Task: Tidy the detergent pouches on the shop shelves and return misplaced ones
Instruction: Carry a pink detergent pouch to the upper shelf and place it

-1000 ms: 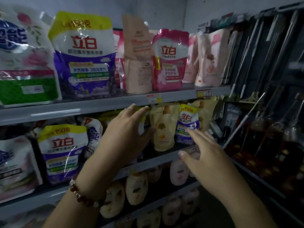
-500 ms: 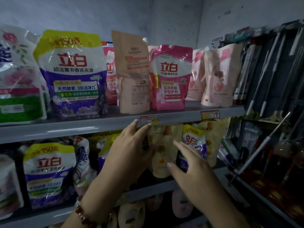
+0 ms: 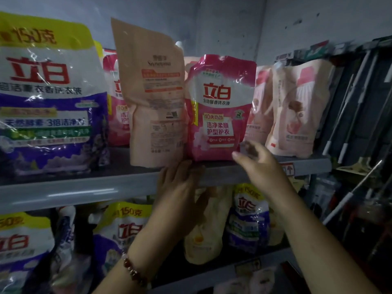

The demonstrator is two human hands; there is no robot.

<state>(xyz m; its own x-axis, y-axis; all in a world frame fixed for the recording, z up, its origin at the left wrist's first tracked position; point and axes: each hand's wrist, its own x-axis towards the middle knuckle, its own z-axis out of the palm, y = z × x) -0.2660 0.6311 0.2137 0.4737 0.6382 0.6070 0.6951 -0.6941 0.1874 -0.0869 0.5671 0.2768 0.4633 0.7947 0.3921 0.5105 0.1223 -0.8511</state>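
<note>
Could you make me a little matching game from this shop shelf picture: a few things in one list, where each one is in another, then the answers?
Things:
1. pink pouch
2. peach pouch
3. purple pouch
4. beaded bracelet

Places:
A. on the left wrist
B. far left of the upper shelf
C. just above the right hand
D. leaning, just above the left hand

Pairs: 1-C, 2-D, 3-B, 4-A
</note>
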